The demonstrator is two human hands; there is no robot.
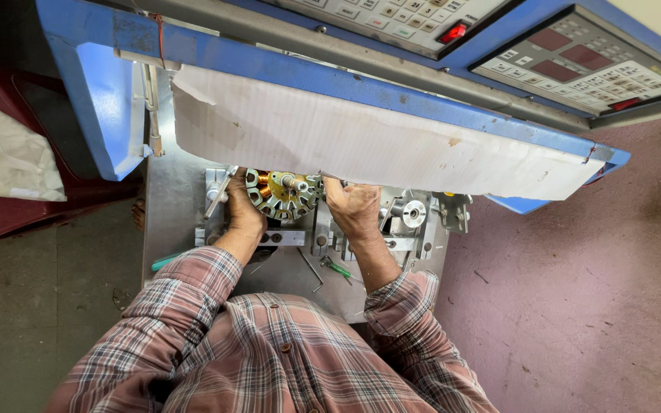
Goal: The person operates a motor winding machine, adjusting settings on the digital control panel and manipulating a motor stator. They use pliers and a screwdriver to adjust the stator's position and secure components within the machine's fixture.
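On the grey metal work plate of a blue machine, just below a hanging sheet of white paper, sits a round slotted stator with copper-coloured winding showing in some of its slots and a short shaft standing at its middle. The person's left hand lies against the stator's left edge, fingers curled toward it; whether they truly clasp it cannot be told, since the fingertips run up under the paper. The right hand rests just to the right of the stator, its fingers bent and reaching upward beneath the same paper edge, so its hold is likewise hidden. To the right of that hand stands a small metal spindle fixture, near but apart from the knuckles. Lower on the plate, between the two forearms, lies a green-handled screwdriver, and another green handle pokes out beside the left sleeve. Both arms wear a plaid shirt in red and grey. Above the paper, the machine carries two keypad control panels. A dark red bin with white cloth stands to the left on the floor.
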